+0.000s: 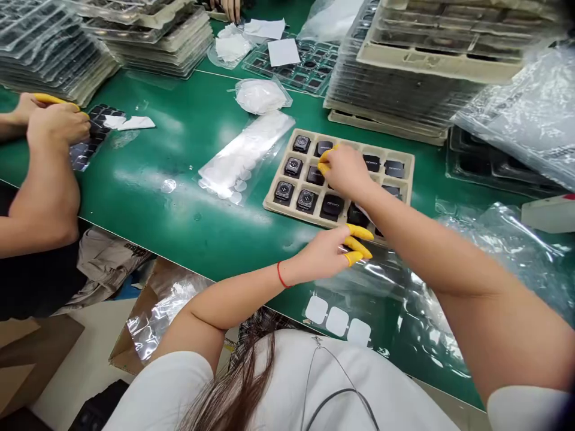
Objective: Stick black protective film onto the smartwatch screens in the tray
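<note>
A beige compartment tray (272, 203) on the green table holds black smartwatch cases. The left ones, such as this smartwatch case (284, 191), show round sensor backs; others, like this dark case (332, 206), carry small pale lettering. My right hand (347, 170) reaches over the tray, its yellow-covered fingertips pinched at the edge of a case (315, 175) in the middle row. It hides some compartments. In front of the tray, my left hand (330, 250), also in yellow finger covers, curls around a small dark piece resembling a smartwatch case, mostly hidden by the fingers.
White square stickers (336, 321) lie near the front edge. Left of the tray is a plastic bag of round clear films (247, 155). Tall tray stacks (404, 90) stand behind, with clear plastic wrap (498, 239) to the right. A co-worker's hands (56, 123) work at far left.
</note>
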Motion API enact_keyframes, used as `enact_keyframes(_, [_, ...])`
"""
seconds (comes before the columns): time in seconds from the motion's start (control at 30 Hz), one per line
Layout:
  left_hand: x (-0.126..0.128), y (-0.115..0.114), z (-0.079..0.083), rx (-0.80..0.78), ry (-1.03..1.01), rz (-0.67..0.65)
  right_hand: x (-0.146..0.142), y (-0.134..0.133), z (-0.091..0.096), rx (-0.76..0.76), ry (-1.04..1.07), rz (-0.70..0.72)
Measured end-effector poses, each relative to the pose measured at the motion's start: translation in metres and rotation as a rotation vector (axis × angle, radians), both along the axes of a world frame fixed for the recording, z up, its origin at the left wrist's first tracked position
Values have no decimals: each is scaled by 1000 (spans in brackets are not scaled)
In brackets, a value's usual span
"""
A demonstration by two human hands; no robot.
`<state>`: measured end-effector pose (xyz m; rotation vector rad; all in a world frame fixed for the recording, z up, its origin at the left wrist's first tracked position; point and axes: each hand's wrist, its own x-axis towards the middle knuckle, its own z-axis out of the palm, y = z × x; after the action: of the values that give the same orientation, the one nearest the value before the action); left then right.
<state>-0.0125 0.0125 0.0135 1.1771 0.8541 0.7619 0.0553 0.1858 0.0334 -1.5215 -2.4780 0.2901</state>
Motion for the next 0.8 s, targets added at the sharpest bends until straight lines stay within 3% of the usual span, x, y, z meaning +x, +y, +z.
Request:
enact_keyframes(0.1, [-1,-2,0,45,57,-128,-24,-6,-3,93,-94,93])
enact_keyframes(0.27, [-4,-3,3,84,138,-242,-51,2,-5,-152,-33,-53])
enact_keyframes(0.4, [0,-4,1,42,118,-205,-53,2,-10,-232,94,-55])
enact_keyframes(0.5, [7,-5,-4,-99,16,-110,-47,-11,-6,-234,181,1])
enact_keyframes(0.63, [9,-3,-7,-187,-131,45,-8,-47,26,-101,346,95])
enact_keyframes(0.73, [6,0,-2,-139,-204,127,47,-88,53,-9,434,208])
enact_keyframes(0.8, [4,1,1,-94,-255,117,84,-117,58,-34,433,281])
